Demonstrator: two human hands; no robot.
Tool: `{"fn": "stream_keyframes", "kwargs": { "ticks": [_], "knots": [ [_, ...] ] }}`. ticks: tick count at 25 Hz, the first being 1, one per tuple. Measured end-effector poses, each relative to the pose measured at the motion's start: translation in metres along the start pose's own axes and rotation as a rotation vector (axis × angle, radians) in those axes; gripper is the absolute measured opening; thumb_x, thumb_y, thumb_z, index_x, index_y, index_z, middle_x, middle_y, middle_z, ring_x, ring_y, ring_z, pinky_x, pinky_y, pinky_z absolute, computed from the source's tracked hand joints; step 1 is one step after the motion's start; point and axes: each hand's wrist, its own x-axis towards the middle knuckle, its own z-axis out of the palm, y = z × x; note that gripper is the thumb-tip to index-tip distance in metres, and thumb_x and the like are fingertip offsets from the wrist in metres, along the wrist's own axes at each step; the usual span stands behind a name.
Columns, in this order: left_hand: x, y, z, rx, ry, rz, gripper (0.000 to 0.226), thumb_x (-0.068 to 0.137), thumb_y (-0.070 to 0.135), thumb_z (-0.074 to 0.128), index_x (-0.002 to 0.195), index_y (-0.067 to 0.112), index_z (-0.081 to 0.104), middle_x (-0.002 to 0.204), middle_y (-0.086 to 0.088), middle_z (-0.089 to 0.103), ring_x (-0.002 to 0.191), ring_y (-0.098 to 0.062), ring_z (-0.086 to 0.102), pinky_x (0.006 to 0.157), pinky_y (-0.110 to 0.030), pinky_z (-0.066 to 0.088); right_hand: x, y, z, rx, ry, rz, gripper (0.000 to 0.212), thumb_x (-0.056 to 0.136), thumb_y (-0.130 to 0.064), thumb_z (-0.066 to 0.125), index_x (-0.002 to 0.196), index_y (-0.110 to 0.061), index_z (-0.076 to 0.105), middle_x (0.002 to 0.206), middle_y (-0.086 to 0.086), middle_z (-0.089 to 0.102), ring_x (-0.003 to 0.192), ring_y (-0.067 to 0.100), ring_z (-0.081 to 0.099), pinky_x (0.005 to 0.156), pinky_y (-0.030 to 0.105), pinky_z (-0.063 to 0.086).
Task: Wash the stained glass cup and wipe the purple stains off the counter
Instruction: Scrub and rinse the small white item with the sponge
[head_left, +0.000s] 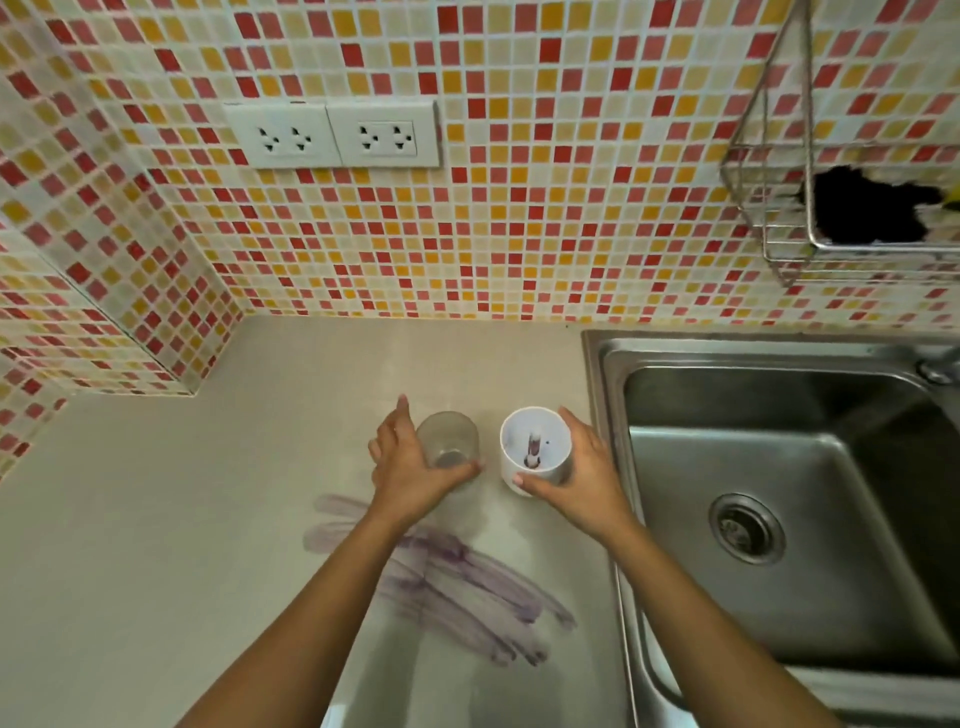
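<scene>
A clear glass cup (448, 439) stands upright on the beige counter (156, 519). My left hand (402, 467) curls round it from the left, thumb in front. Right beside it stands a white cup (535, 447) with a purple streak and dark drops inside. My right hand (587, 478) wraps round that cup from the right, thumb across its front. Purple smeared stains (457, 577) spread over the counter in front of the cups, partly under my left forearm.
A steel sink (779, 467) with a round drain (746, 527) lies to the right, its rim next to the white cup. A tap base (940, 366) shows at the far right. A wire rack (831, 218) holding something black hangs on the tiled wall. Two double sockets (335, 136) sit above the counter.
</scene>
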Motion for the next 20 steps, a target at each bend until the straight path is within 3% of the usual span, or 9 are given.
{"fn": "stream_keyframes", "kwargs": {
  "ticks": [2,4,6,8,11,14,20],
  "knots": [
    [0.006,0.028,-0.01,0.008,0.112,0.246,0.08,0.074,0.052,0.068,0.14,0.026,0.031,0.14,-0.002,0.033,0.126,-0.02,0.03,0.098,-0.031,0.034,0.001,-0.001,0.0,-0.023,0.015,-0.012,0.09,0.056,-0.054,0.079,0.131,-0.02,0.042,0.129,0.002,0.052,0.118,0.02,0.048,0.098,0.034,0.041],
    [0.014,0.06,-0.011,0.022,-0.015,0.455,0.044,0.084,0.041,0.06,0.124,0.025,0.052,0.124,-0.001,0.051,0.103,-0.015,0.052,0.08,-0.017,0.04,0.0,-0.001,0.0,-0.011,0.031,-0.024,0.082,0.057,-0.053,0.08,0.126,-0.024,0.047,0.123,-0.002,0.056,0.112,0.017,0.052,0.094,0.035,0.045],
    [0.018,0.081,-0.002,0.206,-0.228,0.601,0.034,0.088,0.034,0.058,0.12,0.022,0.058,0.115,-0.003,0.058,0.09,-0.014,0.057,0.076,-0.019,0.042,-0.002,-0.004,-0.002,-0.021,0.045,-0.02,0.08,0.057,-0.053,0.079,0.126,-0.027,0.048,0.122,-0.006,0.058,0.111,0.014,0.053,0.093,0.031,0.045],
    [0.019,0.087,0.009,0.467,-0.334,0.716,0.036,0.09,0.031,0.056,0.124,0.019,0.058,0.115,-0.006,0.059,0.095,-0.02,0.057,0.081,-0.026,0.043,-0.002,-0.005,-0.001,-0.058,0.05,-0.017,0.081,0.059,-0.053,0.078,0.128,-0.027,0.047,0.124,-0.005,0.058,0.113,0.015,0.052,0.095,0.033,0.043],
    [0.019,0.093,0.018,0.644,-0.335,0.786,0.029,0.091,0.023,0.055,0.118,0.013,0.063,0.111,-0.01,0.065,0.094,-0.023,0.06,0.077,-0.025,0.043,-0.001,-0.004,-0.002,-0.127,0.065,0.015,0.083,0.059,-0.054,0.077,0.131,-0.026,0.045,0.127,-0.004,0.057,0.115,0.017,0.051,0.096,0.037,0.042],
    [0.019,0.101,0.017,0.674,-0.318,0.767,0.023,0.089,0.017,0.057,0.107,0.008,0.068,0.106,-0.013,0.068,0.091,-0.025,0.062,0.072,-0.026,0.041,-0.001,-0.003,-0.003,-0.164,0.046,0.035,0.086,0.06,-0.055,0.077,0.133,-0.026,0.042,0.13,-0.004,0.055,0.118,0.018,0.05,0.098,0.038,0.042],
    [0.009,0.115,0.006,0.647,-0.277,0.7,0.023,0.093,0.022,0.056,0.104,0.006,0.069,0.104,-0.012,0.069,0.088,-0.023,0.062,0.073,-0.024,0.045,0.003,-0.006,-0.005,-0.198,-0.016,0.049,0.094,0.059,-0.058,0.077,0.137,-0.025,0.036,0.135,-0.002,0.051,0.122,0.021,0.048,0.1,0.04,0.042]
  ]
}}
